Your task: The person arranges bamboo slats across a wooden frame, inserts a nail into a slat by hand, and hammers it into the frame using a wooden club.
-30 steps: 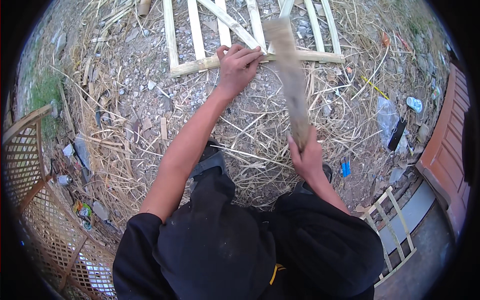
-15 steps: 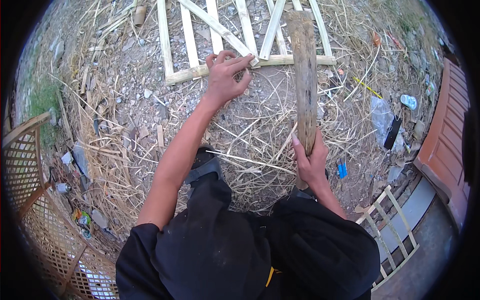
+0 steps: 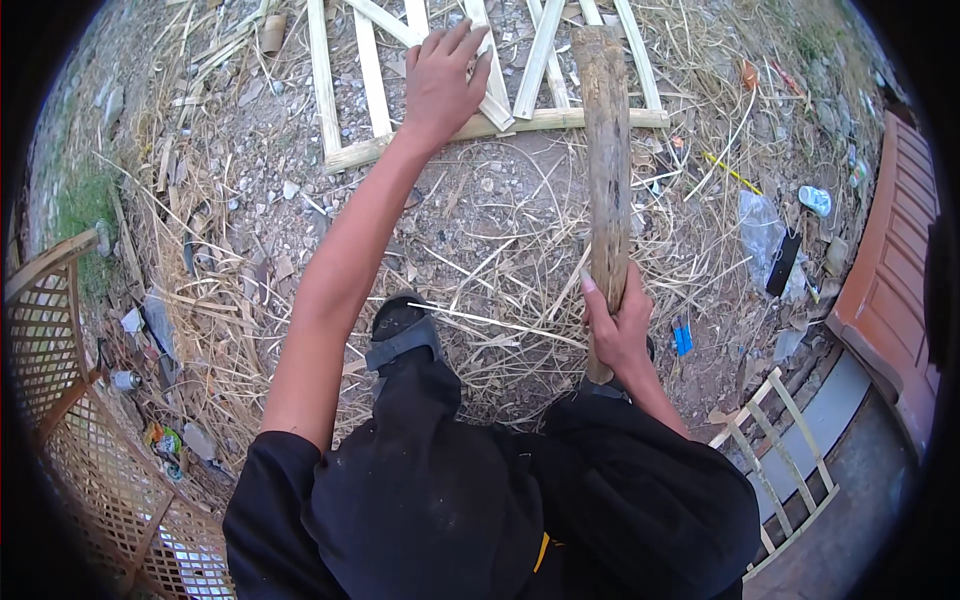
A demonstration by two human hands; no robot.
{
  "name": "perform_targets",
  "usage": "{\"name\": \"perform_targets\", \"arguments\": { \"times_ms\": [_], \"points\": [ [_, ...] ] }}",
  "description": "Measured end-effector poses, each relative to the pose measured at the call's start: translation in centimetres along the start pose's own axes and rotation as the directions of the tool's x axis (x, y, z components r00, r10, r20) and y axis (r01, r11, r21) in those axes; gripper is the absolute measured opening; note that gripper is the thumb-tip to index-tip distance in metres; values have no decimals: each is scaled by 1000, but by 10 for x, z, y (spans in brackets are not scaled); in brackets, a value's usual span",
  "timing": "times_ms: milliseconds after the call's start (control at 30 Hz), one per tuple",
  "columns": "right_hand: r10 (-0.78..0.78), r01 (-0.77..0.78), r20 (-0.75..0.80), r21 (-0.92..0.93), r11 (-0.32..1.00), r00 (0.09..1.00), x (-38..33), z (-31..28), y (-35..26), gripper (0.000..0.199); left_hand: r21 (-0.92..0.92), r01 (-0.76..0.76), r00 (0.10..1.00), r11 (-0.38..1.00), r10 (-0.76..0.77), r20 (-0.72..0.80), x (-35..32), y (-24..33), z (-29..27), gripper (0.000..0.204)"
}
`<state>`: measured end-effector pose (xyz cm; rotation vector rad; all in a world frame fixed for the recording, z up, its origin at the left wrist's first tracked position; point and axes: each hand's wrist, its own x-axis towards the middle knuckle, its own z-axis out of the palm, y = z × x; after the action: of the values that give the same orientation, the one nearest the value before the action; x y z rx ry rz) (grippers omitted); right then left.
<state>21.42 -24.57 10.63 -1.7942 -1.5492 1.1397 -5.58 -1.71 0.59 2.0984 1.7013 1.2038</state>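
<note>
- Gripping the lower end of a thick, rough wooden post [image 3: 608, 170] in the right hand [image 3: 618, 325], fingers wrapped tight round it, the post running up and away so its top end lies over the bottom rail of the slat frame [image 3: 500, 125].
- Pressing the left hand [image 3: 443, 82] flat on the slat frame, fingers spread wide across a diagonal slat, just left of the post's top end, holding nothing.
- Lying on bare, stony ground strewn with dry straw [image 3: 480, 270], the pale frame of thin wooden strips, reaching beyond the upper edge of the view.
- Planted below the frame, between both arms, a foot in a dark sandal [image 3: 400, 335].
- Standing well left of the frame, a woven lattice fence [image 3: 60, 350].
- Lying right of the frame, a crumpled plastic bag [image 3: 758, 230] and a small blue item [image 3: 682, 335] beside the post's lower end.
</note>
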Motion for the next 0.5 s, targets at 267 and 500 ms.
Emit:
{"name": "perform_targets", "arguments": {
  "times_ms": [267, 500],
  "points": [
    [5, 0, 76, -62, 998, 997, 3, 6, -5, 34, 390, 28, 997, 920, -54, 56, 1, -38, 34, 54],
    [54, -45, 116, -72, 996, 992, 9, 10, 0, 35, 402, -8, 997, 916, -23, 72, 2, -46, 35, 52]
  ]
}}
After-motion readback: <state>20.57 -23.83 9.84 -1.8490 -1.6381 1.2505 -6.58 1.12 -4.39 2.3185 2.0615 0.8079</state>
